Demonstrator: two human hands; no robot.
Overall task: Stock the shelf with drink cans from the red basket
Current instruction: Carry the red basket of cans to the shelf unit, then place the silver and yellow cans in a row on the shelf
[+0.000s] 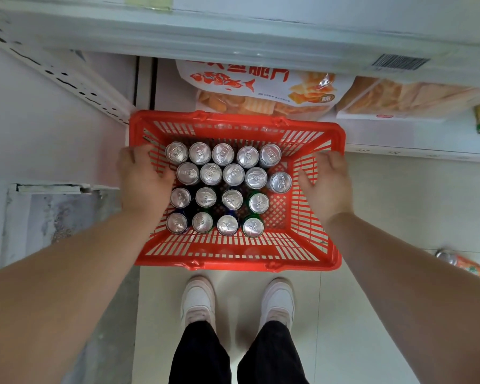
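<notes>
Red basket point(233, 261), silver-topped cans point(222, 153).

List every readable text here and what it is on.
Orange-and-white plastic snack bag: large Chinese characters, cut off by the pale metal shelf edge; small print blurred.
White barcode label on that edge: digits too small.
Lower white shelf rail: price figures blurred.
Nothing can be quoted whole.

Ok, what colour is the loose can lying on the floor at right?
The can is orange with a silver end; head view.
</notes>
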